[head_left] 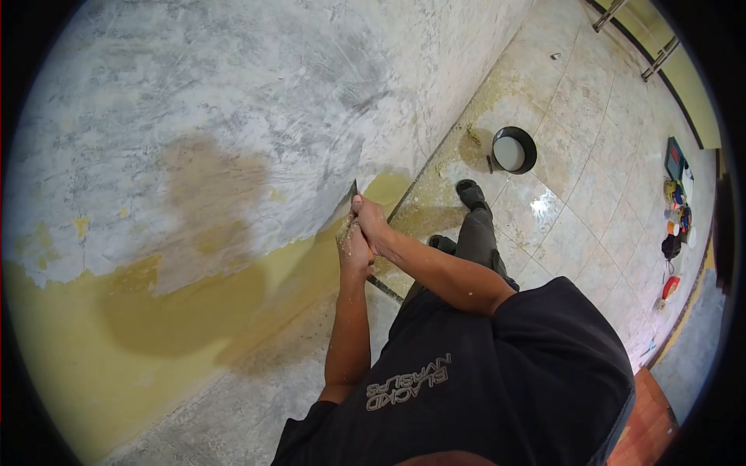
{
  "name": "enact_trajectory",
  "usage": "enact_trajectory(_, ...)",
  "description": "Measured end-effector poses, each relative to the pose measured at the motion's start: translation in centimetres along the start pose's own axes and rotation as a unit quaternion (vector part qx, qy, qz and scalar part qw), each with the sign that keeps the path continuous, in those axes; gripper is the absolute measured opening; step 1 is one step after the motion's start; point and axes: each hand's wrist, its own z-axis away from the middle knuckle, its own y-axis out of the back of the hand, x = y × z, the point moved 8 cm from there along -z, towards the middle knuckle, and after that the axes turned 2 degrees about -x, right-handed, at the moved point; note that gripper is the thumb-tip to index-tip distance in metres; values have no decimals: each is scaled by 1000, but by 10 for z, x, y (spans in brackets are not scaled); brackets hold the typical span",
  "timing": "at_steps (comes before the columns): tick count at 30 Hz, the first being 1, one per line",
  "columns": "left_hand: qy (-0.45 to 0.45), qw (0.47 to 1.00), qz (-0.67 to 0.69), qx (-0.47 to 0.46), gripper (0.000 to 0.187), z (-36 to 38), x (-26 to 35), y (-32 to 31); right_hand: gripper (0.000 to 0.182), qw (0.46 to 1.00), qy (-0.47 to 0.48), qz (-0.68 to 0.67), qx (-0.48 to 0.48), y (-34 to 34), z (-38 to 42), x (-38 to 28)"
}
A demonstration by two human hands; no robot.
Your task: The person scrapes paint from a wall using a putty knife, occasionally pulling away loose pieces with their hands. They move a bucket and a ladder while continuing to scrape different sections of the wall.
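Observation:
A scraper [354, 188] has its thin dark blade against the wall, at the edge where yellow paint [388, 186] meets the bare grey-white surface. My right hand [373, 220] is closed around it near the blade, thumb towards the tip. Just below, my left hand [353, 247] is wrapped in the same grip, pressed against the right one and dusted with pale flakes. A bit of orange, perhaps the handle, shows under my fingers; the rest is hidden. The wall [295, 101] is mostly stripped above, with yellow paint along its lower part.
A black bucket [515, 151] with cloudy liquid stands on the tiled floor [583, 171], beyond my shoes [471, 194]. Paint scraps lie along the wall's foot. Several tools and containers, including a red item [671, 287], line the far right. Metal legs [660, 58] stand top right.

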Motion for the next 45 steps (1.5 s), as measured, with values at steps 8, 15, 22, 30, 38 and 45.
enact_trajectory(8,-29,999,28,-25,45,-5,-1,-6,21,999,-38,-3,1,5,-12,10)
enact_trajectory(15,-117,989,77,51,41,-17,-9,-2,23,996,24,87,-29,1,-1,-11)
enact_trajectory(22,-76,997,-20,-11,49,-10,11,-20,24,997,45,59,-2,6,-14,-14)
enact_trajectory(30,48,997,-66,7,52,-1,6,-17,23,998,21,61,-21,8,-8,-21)
enact_trajectory(38,-46,998,-37,12,56,-9,8,-16,23,996,13,89,-5,5,-1,-28)
enact_trajectory(45,-4,994,-101,33,41,-16,10,-21,28,997,-35,65,-6,20,-36,-3)
